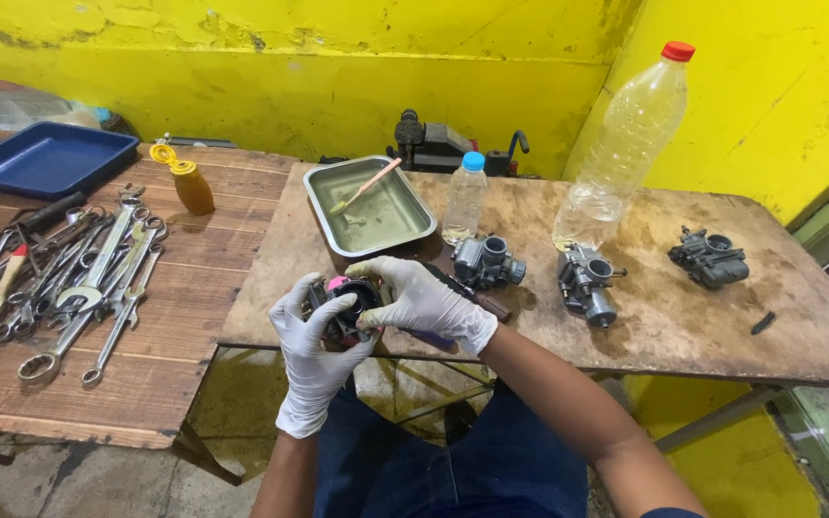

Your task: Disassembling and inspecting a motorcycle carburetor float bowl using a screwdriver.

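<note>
Cradling a dark carburetor (343,309) just in front of the metal tray (368,206), both gloved hands grip it: left hand (311,350) underneath for support, right hand (421,302) with fingers curled over its top, apparently steadying it above the tabletop (683,317) edge.

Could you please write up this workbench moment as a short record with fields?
left hand: white glove, cradles a dark carburetor from below
right hand: white glove, grip closed over the carburetor's top
metal tray: behind the hands, holds a brush
other carburetors: one beside the tray, one by the large bottle, one far right
small bottle: blue cap
spanners: spread on the left table
blue tray: far left
</note>
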